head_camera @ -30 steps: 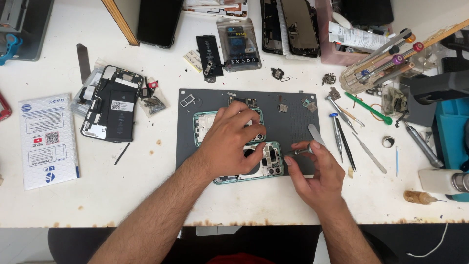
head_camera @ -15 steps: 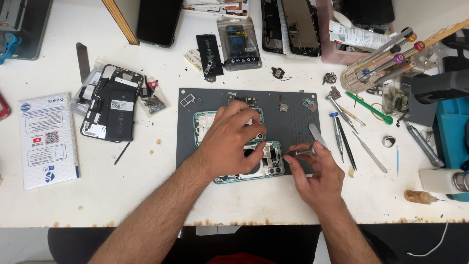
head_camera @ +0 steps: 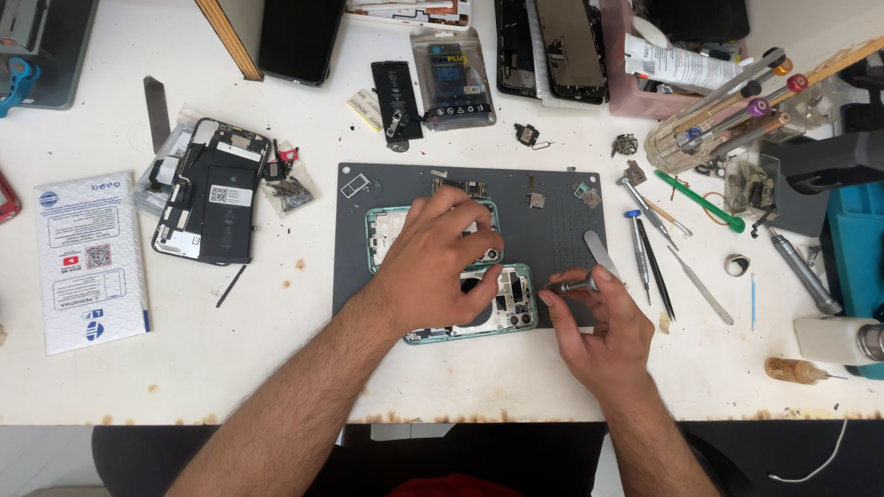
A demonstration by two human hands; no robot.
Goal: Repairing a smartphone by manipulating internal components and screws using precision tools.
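Head view looks down on a grey work mat (head_camera: 552, 198); the left hand (head_camera: 433, 267) presses flat, fingers spread, on the opened green phone frame (head_camera: 511, 308) at the mat's near edge; the right hand (head_camera: 599, 327) pinches a small screwdriver (head_camera: 575, 285) just right of it; a slipped tip could gouge the board, and loose screws could roll off the mat.

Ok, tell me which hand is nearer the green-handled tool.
Right. The right hand sits below-left of the green-handled tool, holding a small metal screwdriver; the left hand is farther left, on the phone.
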